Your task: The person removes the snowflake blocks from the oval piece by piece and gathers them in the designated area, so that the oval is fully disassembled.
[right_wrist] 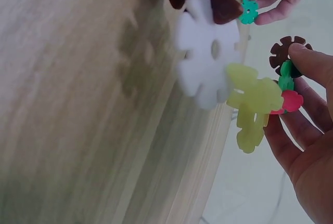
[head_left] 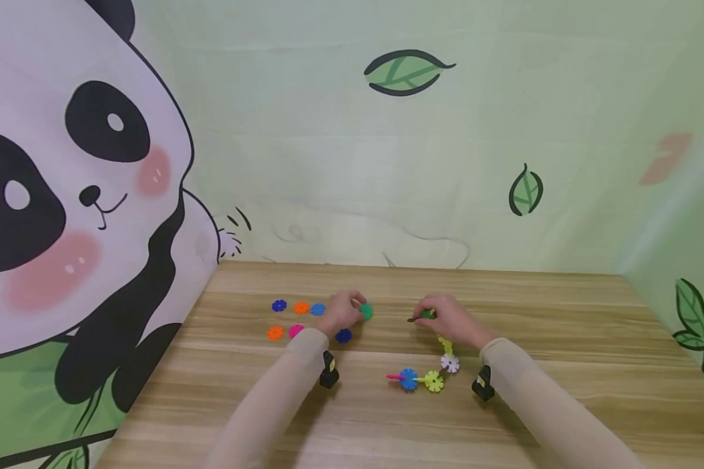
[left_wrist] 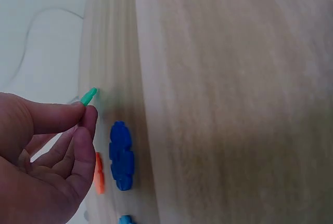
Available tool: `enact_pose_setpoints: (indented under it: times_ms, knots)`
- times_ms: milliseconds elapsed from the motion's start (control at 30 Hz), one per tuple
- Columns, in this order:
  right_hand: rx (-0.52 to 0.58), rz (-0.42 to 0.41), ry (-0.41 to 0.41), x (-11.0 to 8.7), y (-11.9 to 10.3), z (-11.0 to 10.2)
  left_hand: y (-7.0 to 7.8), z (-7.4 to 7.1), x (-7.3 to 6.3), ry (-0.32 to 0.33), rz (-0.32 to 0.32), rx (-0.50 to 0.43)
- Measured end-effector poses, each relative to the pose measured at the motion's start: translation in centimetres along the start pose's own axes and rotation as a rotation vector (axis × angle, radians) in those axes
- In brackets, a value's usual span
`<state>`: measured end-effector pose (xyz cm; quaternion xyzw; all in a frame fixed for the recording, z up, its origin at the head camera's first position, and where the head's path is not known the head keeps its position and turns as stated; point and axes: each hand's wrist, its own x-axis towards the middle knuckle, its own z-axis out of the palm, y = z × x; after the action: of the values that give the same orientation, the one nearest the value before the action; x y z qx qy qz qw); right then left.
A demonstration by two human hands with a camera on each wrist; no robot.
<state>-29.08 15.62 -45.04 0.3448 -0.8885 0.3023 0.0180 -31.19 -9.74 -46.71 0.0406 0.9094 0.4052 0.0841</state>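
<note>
My left hand (head_left: 341, 312) pinches a green notched plastic disc (head_left: 367, 311) between thumb and index finger, above the table. Opposite it, my right hand (head_left: 448, 319) grips the far end of a chain of interlocked discs. At that end, in the right wrist view, a brown disc (right_wrist: 281, 52), a green disc (right_wrist: 286, 77) and a red disc (right_wrist: 291, 101) sit by the fingers. Yellow discs (right_wrist: 255, 94) and a white disc (right_wrist: 208, 52) follow. Nearer to me, the chain runs through a yellow-green disc (head_left: 434, 382) and a blue disc (head_left: 409, 379) to a pink disc (head_left: 394, 376).
Loose discs lie left of my left hand: dark blue (head_left: 279, 305), orange (head_left: 302, 308) and light blue (head_left: 318, 309) in a back row. Another orange disc (head_left: 275, 333), a pink one (head_left: 296, 331) and a dark blue one (head_left: 343, 336) lie in front. A printed backdrop (head_left: 305, 130) borders the wooden table (head_left: 211, 404).
</note>
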Motion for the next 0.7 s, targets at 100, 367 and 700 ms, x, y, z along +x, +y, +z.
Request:
enact_pose_setpoints:
  times_ms: [100,367,700]
  knots:
    - [-0.007,0.002,0.003,-0.06,0.00,0.04,-0.01,0.17,0.06,0.008,-0.005,0.020]
    - [-0.011,-0.010,0.014,-0.12,0.22,0.15,-0.17,0.35,0.31,0.017,-0.014,0.007]
    - [-0.001,0.008,0.007,-0.12,0.19,-0.07,-0.06,0.41,0.68,0.098,0.010,0.056]
